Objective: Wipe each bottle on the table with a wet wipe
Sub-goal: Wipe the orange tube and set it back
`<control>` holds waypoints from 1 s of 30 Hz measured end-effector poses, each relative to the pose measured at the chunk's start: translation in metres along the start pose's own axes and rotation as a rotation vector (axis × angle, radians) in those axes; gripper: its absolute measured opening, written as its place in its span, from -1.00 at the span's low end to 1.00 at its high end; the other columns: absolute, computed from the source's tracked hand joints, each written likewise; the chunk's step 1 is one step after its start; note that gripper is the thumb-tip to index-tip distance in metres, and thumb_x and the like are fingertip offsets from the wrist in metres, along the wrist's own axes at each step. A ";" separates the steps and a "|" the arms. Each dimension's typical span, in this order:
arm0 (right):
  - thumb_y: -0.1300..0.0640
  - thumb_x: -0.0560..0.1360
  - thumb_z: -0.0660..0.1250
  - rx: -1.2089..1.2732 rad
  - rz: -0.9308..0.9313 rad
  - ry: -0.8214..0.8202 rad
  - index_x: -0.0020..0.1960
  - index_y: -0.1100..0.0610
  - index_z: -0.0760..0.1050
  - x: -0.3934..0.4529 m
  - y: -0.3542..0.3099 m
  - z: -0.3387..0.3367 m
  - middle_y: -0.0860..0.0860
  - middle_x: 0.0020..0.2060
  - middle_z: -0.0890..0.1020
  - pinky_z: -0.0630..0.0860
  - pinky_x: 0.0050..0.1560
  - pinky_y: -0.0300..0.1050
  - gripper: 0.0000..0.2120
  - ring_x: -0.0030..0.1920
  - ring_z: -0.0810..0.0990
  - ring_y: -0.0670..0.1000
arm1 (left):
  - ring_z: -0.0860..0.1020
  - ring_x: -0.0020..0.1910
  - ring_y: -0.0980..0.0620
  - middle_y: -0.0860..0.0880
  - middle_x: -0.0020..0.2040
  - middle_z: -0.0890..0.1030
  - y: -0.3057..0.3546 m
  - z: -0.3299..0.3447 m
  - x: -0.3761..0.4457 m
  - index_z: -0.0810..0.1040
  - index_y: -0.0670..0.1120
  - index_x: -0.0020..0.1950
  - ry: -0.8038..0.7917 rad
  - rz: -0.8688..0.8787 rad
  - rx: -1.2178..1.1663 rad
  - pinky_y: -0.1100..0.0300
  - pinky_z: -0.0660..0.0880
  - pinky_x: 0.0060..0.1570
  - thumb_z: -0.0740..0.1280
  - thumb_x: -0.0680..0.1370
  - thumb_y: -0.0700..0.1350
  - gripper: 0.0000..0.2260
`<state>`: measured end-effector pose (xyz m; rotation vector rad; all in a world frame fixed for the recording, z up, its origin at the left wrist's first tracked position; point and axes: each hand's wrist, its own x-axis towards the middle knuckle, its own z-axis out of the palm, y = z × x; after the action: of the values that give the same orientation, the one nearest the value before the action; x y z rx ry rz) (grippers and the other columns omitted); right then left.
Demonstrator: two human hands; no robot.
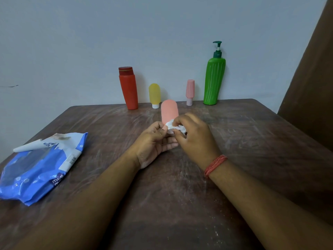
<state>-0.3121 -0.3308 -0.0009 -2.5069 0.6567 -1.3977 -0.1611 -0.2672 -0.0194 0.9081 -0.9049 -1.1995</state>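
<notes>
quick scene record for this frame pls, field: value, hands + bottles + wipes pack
in_hand: peach bottle, cap end down between both hands
left_hand: left hand holds the bottle's lower end
right_hand: right hand pinches a crumpled wet wipe against the bottle's lower end
back_row: red bottle, yellow bottle, pink bottle, green pump bottle, all upright by the wall
wipes_pack: blue wipes pack, flap open, on the table at left

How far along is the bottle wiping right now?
In hand: the left hand holds the peach bottle while the right hand rubs a wet wipe at its lower end. The red, yellow, pink and green bottles stand by the wall; wiped or not, cannot tell.
</notes>
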 end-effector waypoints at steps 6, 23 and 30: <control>0.25 0.43 0.47 0.085 0.069 -0.023 -0.01 0.13 0.57 -0.001 0.000 0.004 -0.03 -0.05 0.57 0.40 -0.13 -0.38 -0.83 -0.09 0.54 -0.10 | 0.60 0.11 -0.13 -0.24 0.23 0.58 0.000 0.003 -0.001 0.37 -0.25 0.43 0.035 0.026 0.014 -0.04 0.61 0.14 0.17 0.69 -0.26 -0.70; 0.16 0.41 0.53 0.263 0.261 0.045 -0.13 0.10 0.54 0.000 0.003 0.006 -0.06 -0.15 0.59 0.42 -0.22 -0.38 -0.83 -0.17 0.55 -0.15 | 0.64 -0.13 0.07 -0.14 -0.03 0.64 -0.004 0.004 0.003 0.51 -0.24 0.21 0.103 0.026 -0.007 0.13 0.64 -0.04 0.19 0.70 -0.24 -0.84; 0.27 0.46 0.46 0.164 0.105 0.023 -0.03 0.17 0.56 0.001 0.003 0.005 -0.02 -0.06 0.59 0.45 -0.11 -0.30 -0.87 -0.07 0.55 -0.07 | 0.70 -0.01 -0.07 -0.22 0.12 0.70 -0.006 0.003 0.006 0.31 -0.21 0.41 0.202 0.084 -0.094 0.07 0.65 -0.03 0.32 0.59 -0.39 -0.58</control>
<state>-0.3085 -0.3344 -0.0037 -2.2998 0.6410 -1.3850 -0.1650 -0.2743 -0.0229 0.8892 -0.7115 -1.0494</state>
